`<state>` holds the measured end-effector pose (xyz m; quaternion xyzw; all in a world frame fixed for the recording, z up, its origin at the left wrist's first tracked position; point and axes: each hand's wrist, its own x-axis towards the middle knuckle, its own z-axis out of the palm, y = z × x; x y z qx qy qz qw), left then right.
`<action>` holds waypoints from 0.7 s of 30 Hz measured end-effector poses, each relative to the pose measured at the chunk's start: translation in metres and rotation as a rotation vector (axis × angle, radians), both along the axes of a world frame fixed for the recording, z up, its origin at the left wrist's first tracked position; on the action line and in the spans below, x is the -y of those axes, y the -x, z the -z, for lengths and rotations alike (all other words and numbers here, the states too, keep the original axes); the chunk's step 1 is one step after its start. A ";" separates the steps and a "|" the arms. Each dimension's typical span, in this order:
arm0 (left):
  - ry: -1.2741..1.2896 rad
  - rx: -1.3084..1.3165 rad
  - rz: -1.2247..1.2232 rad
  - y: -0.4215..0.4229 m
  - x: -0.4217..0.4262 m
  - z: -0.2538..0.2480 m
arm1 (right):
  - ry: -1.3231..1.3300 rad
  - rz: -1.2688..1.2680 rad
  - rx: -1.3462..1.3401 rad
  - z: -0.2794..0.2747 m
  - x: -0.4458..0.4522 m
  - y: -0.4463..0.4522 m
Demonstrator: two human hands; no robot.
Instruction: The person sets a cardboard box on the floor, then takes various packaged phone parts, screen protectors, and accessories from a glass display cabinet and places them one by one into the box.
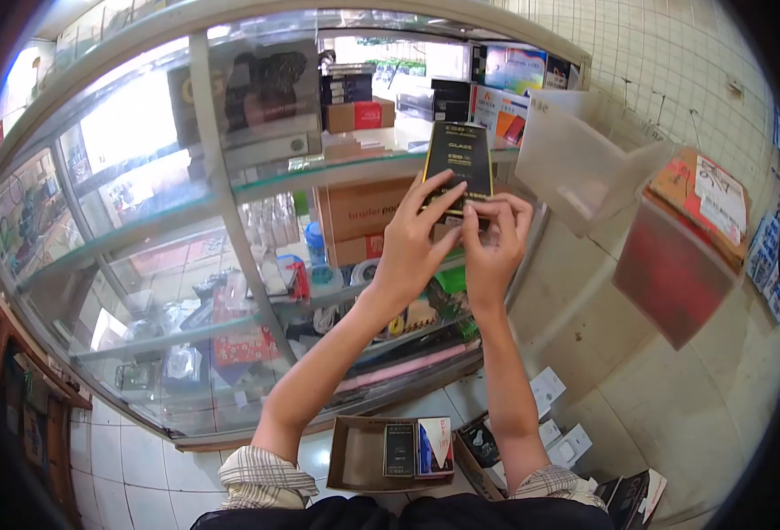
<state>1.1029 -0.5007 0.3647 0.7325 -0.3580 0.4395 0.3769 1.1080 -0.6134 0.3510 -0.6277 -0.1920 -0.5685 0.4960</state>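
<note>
Black box (pixel 458 155), yellow "GLASS" lettering, left fingers (pixel 436 187) and right fingers (pixel 503 210) clamped on it

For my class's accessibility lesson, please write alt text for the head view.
A person's left hand and right hand hold a black box with yellow lettering before a glass display cabinet. Below, an open cardboard box holds smaller boxes.

Glass cabinet shelves and tiled floor

Green-edged upper glass shelf (pixel 341 169): small brown cardboard box with red label (pixel 341 117). Green-edged lower glass shelf (pixel 350 291): large brown printed cardboard carton (pixel 341 212), blue rounded plastic container (pixel 315 237). White tiled floor (pixel 142 468): open brown cardboard box (pixel 355 450), near the cabinet base.
</note>
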 end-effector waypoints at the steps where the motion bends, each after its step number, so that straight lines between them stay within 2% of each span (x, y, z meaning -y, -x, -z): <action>1: 0.044 0.048 0.025 0.014 0.000 0.014 | -0.001 0.030 0.030 0.013 0.000 0.015; 2: 0.046 0.048 0.019 0.025 0.000 0.031 | -0.004 0.058 0.063 0.027 0.000 0.029; 4: 0.348 -0.115 0.311 0.050 -0.001 0.064 | -0.050 0.032 0.050 0.063 -0.001 0.051; 5: 0.477 -0.194 0.382 0.066 0.000 0.082 | -0.073 0.008 0.063 0.083 -0.001 0.065; 6: 0.487 -0.224 0.375 0.075 0.001 0.103 | -0.098 -0.015 0.069 0.103 0.000 0.081; 9: 0.756 -0.539 0.514 0.119 0.000 0.166 | -0.076 -0.049 -0.041 0.164 0.000 0.136; 10: 0.769 -0.567 0.497 0.138 -0.001 0.185 | -0.091 -0.089 -0.089 0.181 0.000 0.153; 13: 0.864 -1.056 0.460 0.189 -0.016 0.247 | 0.076 -0.039 -0.232 0.252 0.002 0.198; 17: 0.972 -1.209 0.489 0.230 -0.035 0.360 | 0.198 -0.132 -0.528 0.350 -0.007 0.249; 19: 0.975 -1.360 0.384 0.239 -0.046 0.420 | 0.274 -0.136 -0.636 0.391 -0.013 0.263; 20: 0.973 -1.367 0.383 0.245 -0.050 0.436 | 0.315 -0.139 -0.683 0.409 -0.014 0.268; 21: 0.948 -1.502 0.290 0.248 -0.053 0.448 | 0.313 -0.136 -0.688 0.424 -0.016 0.270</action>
